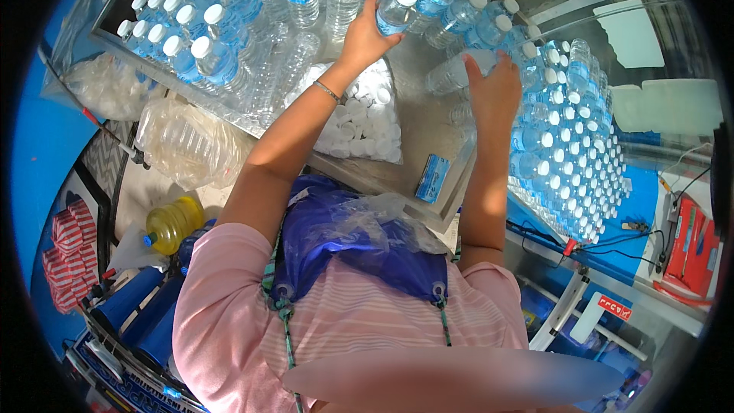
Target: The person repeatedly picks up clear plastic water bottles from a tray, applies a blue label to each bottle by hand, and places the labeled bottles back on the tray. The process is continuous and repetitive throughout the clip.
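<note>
My left hand [369,37] is wrapped around a capped water bottle [397,9] with a blue label and white cap, held upright at the far side of the metal tray [428,122]. My right hand [493,88] is closed around a clear plastic bottle [451,73] without a visible label, tilted nearly flat over the tray's right part. Between my arms, a clear bag of white caps [359,126] lies in the tray. A stack of blue labels [433,178] rests near its front right corner. Rows of capped, labelled bottles [218,57] stand at the tray's left and back.
Many filled bottles [577,145] crowd a blue-topped table at the right. Below the tray's left edge hangs a clear bag of empty bottles [187,145]. A yellow jug [174,226] sits lower left. Cables and a red case [690,248] are at the far right.
</note>
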`<state>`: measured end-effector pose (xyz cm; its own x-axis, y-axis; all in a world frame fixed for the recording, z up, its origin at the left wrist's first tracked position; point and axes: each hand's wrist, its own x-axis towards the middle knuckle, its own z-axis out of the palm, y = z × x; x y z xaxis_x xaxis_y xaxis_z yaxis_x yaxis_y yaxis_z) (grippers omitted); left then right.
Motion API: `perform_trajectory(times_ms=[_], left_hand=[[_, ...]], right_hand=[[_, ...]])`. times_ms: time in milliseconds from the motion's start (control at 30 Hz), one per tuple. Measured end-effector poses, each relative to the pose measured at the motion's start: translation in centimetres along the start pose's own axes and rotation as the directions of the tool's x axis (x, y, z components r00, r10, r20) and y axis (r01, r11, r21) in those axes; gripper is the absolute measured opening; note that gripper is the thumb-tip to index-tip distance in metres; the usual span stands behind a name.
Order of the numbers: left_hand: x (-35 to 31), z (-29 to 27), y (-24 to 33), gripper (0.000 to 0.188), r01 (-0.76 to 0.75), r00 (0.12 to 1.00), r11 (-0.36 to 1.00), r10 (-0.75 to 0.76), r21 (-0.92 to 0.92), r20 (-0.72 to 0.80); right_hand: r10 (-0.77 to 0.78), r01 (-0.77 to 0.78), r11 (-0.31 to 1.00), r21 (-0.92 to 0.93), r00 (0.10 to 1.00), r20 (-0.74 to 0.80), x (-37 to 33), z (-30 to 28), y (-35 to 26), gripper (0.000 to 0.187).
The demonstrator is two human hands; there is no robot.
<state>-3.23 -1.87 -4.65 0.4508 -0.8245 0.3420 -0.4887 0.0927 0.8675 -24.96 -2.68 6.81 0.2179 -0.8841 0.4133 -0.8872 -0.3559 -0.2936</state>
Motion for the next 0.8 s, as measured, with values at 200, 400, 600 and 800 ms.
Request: perform_trajectory(times_ms=[200, 400, 600, 800], left_hand=[[-1.4, 0.4, -0.3, 0.094, 0.029, 0.999, 0.988, -0.025, 0.153, -0.029], [-1.3, 2.8, -1.6, 0.08, 0.281, 0.959, 0.94, -0.27, 0.194, -0.081], [-1.1, 4.3, -0.4, 0.083, 0.224, 0.962, 0.921, -0.262, 0.317, 0.08], [-4.1, 8.7, 4.3, 0.097, -0.091, 0.915, 0.994, 0.056, 0.068, 0.399]], right_hand=[[0.005, 0.003, 0.996, 0.084, 0.996, -0.087, 0.0, 2.2, 1.6, 0.049], [0.111, -0.104, 0.973, 0.204, 0.994, -0.022, 1.1, 2.7, 2.5, 0.043], [0.332, -0.335, 0.849, 0.409, 0.94, 0.079, 0.7, 1.7, 1.5, 0.05], [0.188, -0.116, 0.939, 0.325, 0.962, -0.198, -2.4, -3.7, 2.1, 0.065]])
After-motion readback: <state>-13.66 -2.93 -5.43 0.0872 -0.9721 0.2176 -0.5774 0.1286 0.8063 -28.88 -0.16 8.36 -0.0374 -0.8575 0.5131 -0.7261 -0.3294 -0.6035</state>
